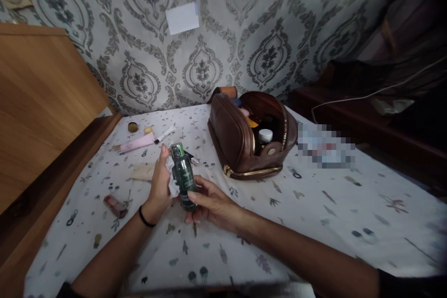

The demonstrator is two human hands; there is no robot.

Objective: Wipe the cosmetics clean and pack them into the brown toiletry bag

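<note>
At mid-frame a bottle (183,176) stood upright between the left hand (159,185) and the right hand (213,205), above the bed (314,214). An open pouch (240,139) lay behind it, toward the right. A tube (136,143) lay behind, to the left; a lipstick (115,206) rested at lower left.

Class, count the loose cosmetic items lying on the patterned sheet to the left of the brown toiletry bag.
4 clearly: a pink tube, a white stick, a round dark pot and a reddish item near the left wrist. More may be hidden behind the hands.
</note>
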